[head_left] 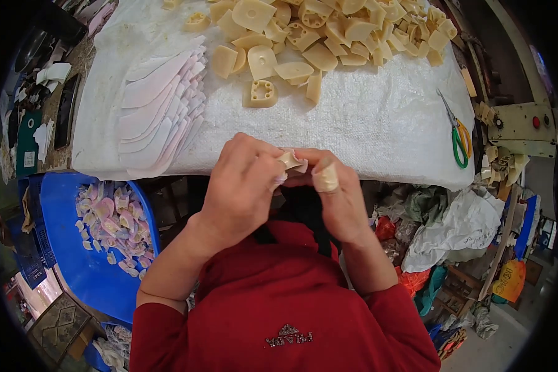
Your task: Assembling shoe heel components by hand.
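Note:
Close to the table's near edge, my left hand [235, 186] and my right hand [341, 198] pinch a small beige shoe heel [289, 160] between their fingertips. A bit of pale pink-white sheet shows by the heel, partly hidden by my fingers. Beige tape [325, 177] seems to wrap my right thumb. Beyond my hands, beige plastic heels [261, 62] lie in a large loose pile. Left of the pile, thin pale pink-white cut pieces [158, 115] overlap in a fanned stack.
A white woven sheet [366, 118] covers the table. Scissors [457, 136] with green and orange handles lie at its right. Below left stands a blue tub [65, 211] holding pink-and-cream covered pieces [118, 220]. Plastic bags [459, 223] crowd the lower right, beside a control box [527, 122].

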Action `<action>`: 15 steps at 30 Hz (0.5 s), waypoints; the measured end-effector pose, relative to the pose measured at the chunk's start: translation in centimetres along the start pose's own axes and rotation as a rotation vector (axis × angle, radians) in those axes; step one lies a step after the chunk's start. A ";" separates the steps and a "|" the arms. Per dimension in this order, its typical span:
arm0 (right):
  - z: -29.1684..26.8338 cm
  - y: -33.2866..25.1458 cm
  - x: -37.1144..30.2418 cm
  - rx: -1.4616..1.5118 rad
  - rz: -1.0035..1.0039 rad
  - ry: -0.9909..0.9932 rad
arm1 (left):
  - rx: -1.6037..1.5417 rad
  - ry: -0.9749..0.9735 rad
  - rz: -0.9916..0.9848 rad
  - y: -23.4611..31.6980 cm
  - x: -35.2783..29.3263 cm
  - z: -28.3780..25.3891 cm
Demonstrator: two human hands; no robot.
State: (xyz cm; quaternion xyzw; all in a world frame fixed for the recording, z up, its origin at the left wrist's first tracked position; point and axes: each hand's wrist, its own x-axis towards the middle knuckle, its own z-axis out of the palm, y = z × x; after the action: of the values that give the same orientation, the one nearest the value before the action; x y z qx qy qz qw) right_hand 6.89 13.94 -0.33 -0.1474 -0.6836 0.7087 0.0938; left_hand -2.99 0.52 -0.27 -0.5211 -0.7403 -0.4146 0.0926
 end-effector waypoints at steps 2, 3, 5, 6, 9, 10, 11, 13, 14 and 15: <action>-1.2 -0.5 1.0 0.035 -0.084 -0.119 | -0.379 0.119 -0.210 -0.1 -0.5 -0.1; -1.6 -0.8 1.4 0.123 -0.043 -0.118 | -0.499 0.113 -0.222 -0.4 -0.7 -0.2; -2.8 -0.2 2.0 0.220 0.062 -0.221 | -0.583 0.107 -0.203 -0.1 -0.8 0.4; -3.2 0.1 2.1 0.319 0.171 -0.325 | -0.666 0.098 -0.188 0.0 -0.9 0.6; -3.1 -0.1 2.8 0.336 0.210 -0.319 | -0.550 0.036 -0.074 -0.4 -0.6 0.4; -3.1 -0.1 2.9 0.285 0.209 -0.335 | -0.439 0.000 0.005 -0.4 -0.5 0.3; -2.9 -0.1 2.9 0.285 0.209 -0.332 | -0.442 -0.002 0.006 -0.4 -0.4 0.3; -2.5 -0.3 3.1 0.192 0.229 -0.287 | -0.410 -0.003 -0.083 -0.2 -0.4 0.2; -2.3 -0.2 3.2 0.192 0.228 -0.286 | -0.410 -0.003 -0.082 -0.2 -0.4 0.3; -2.2 0.1 3.1 0.180 0.191 -0.235 | -0.474 0.026 -0.147 -0.3 -0.5 0.5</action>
State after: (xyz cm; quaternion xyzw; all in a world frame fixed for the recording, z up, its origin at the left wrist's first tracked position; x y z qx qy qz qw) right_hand 4.73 17.05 -0.73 -0.1188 -0.6065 0.7850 -0.0415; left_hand -2.85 0.46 -1.04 -0.4675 -0.6571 -0.5889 -0.0533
